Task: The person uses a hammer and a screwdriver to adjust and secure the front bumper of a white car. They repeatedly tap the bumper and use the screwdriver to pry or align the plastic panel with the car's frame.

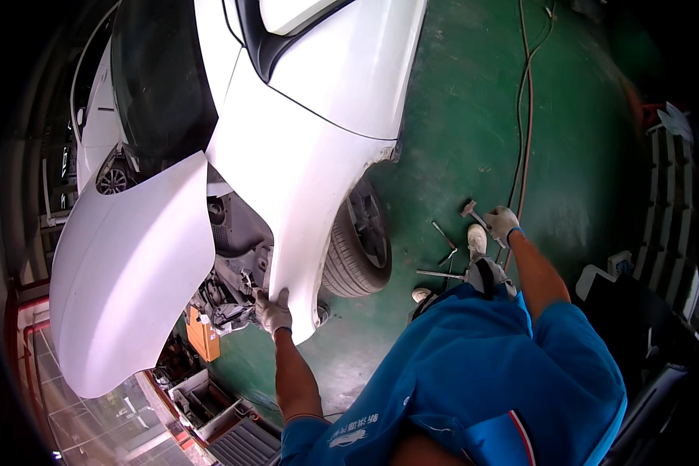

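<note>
We see the gloved right hand (502,224) closed round the handle of a hammer (470,210), held out over the green floor (458,132). The left hand (273,312) touches the white fender (297,225)'s front edge; whether its fingers clamp, we cannot tell.

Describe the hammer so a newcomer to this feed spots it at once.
Start at the white car and go right, past its front wheel, onto the green floor. There the person's gloved right hand holds the hammer, head pointing left. That blocky head, and being held, set it apart from the thin tools lower left.
</note>
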{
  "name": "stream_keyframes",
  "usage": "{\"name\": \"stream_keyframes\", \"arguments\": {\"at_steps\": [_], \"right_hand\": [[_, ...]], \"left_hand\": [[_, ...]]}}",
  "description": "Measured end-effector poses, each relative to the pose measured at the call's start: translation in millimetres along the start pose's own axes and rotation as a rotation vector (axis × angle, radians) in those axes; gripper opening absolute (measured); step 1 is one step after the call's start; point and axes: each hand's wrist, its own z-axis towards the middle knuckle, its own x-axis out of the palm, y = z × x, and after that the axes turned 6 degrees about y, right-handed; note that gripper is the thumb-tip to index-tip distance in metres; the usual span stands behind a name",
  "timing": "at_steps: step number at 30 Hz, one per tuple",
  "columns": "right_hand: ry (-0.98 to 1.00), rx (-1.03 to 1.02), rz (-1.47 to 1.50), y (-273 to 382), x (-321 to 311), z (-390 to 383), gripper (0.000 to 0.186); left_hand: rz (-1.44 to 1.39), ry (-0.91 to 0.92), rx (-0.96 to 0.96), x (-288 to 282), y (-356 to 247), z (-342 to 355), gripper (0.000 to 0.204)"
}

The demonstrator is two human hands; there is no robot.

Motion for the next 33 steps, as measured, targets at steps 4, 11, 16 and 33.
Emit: {"name": "stream_keyframes", "arguments": {"at_steps": [4, 11, 16, 33], "right_hand": [[0.065, 0.04, 0.008, -43.8, 5.2, 21.4, 0.024], [0.105, 0.178, -0.004, -99.7, 6.1, 17.1, 0.02], [0.112, -0.009, -0.242, -132.4, -6.8, 29.2, 0.017], [0.088, 0.144, 0.104, -92.8, 8.0, -14.8, 0.024]], "left_hand": [[-0.012, 0.006, -0.002, -9.0, -11.9, 1.4, 0.119], [-0.018, 0.041, -0.004, -15.9, -9.4, 0.4, 0.112], [-0.015, 0.067, 0.002, -15.6, -22.1, 1.8, 0.111], [-0.004, 0.069, -0.322, -19.2, -51.5, -23.3, 0.127]]}}
